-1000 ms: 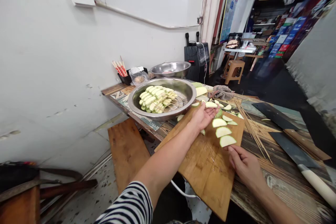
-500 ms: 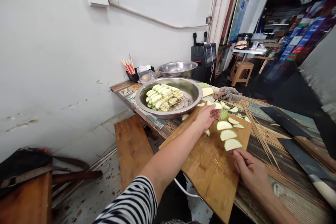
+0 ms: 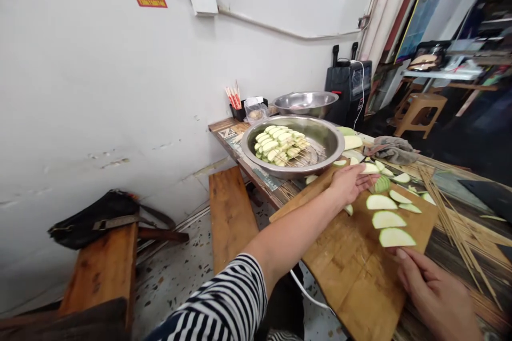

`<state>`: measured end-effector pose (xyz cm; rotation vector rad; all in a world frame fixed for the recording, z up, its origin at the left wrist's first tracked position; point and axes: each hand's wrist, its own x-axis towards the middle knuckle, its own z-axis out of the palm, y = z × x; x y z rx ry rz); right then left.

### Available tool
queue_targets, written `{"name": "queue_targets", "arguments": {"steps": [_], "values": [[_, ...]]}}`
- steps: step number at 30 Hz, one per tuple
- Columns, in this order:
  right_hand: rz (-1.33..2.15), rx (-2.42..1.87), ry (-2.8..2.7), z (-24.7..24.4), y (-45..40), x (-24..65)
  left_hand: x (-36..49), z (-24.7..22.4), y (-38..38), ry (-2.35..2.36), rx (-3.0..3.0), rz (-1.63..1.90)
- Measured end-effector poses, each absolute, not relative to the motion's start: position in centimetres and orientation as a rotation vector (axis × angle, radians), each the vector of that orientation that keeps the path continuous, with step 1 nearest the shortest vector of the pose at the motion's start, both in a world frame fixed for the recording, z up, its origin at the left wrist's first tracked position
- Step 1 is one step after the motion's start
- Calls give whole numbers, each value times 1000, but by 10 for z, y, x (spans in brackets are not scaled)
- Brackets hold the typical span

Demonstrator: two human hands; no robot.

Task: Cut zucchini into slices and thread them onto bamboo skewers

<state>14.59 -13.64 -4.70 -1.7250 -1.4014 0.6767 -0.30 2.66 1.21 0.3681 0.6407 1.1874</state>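
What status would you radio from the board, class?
Right hand pinching near end of a three-slice row. Left hand at another slice, grip unclear. Loose slices clutter far end of board.

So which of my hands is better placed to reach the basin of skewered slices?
Probably your left hand: it's close to the basin's rim, while your right hand is farther off, at the nearest slice.

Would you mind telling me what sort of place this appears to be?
It looks like a small eatery's preparation corner, judging by the metal basin of skewered zucchini slices, the wooden cutting board, and the plastic stool near a table.
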Motion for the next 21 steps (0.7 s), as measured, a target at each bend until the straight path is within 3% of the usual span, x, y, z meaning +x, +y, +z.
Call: {"name": "queue_targets", "arguments": {"steps": [21], "values": [[759, -1576, -1479, -42, -138, 141, -2, 9, 27, 653, 334, 1208]]}}
